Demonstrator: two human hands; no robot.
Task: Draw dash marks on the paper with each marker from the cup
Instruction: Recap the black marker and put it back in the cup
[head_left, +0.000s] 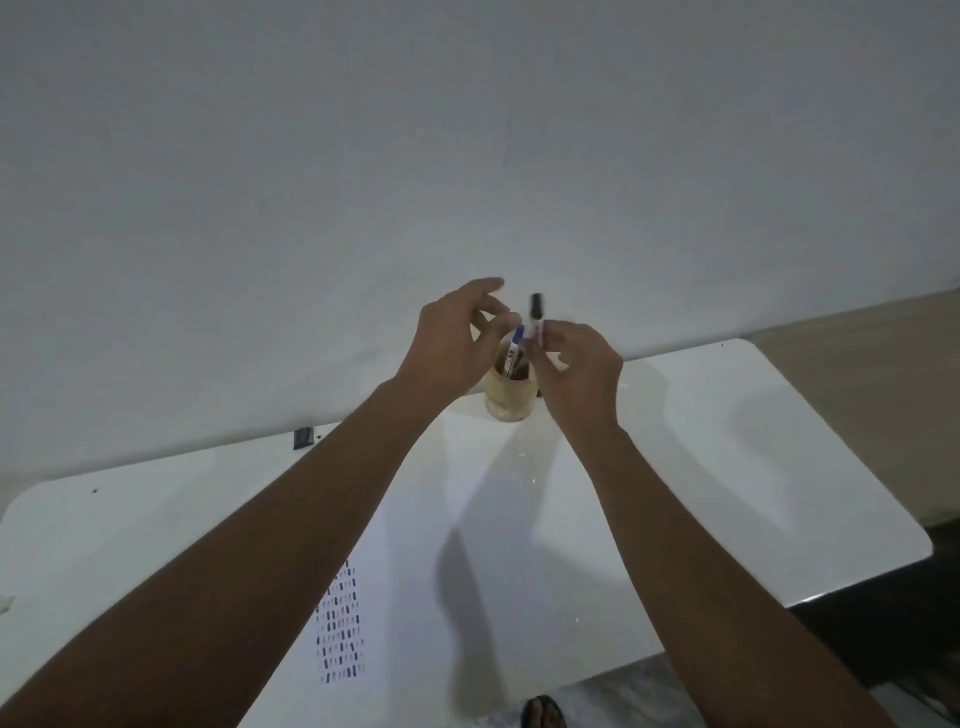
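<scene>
Above the round tan cup at the white table's far edge, the right hand pinches a black-capped marker, while the left hand spreads loosely beside a blue-banded marker, seemingly not gripping it. A careless lift could tip the cup, rolling markers onto the dash-marked white paper lying nearer the person.

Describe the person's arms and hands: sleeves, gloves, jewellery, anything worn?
Both forearms are bare up to the frame edge, no sleeves in view. The left hand and right hand are bare too: no gloves, and no watch, bands or rings that I can make out in the dim light.
</scene>
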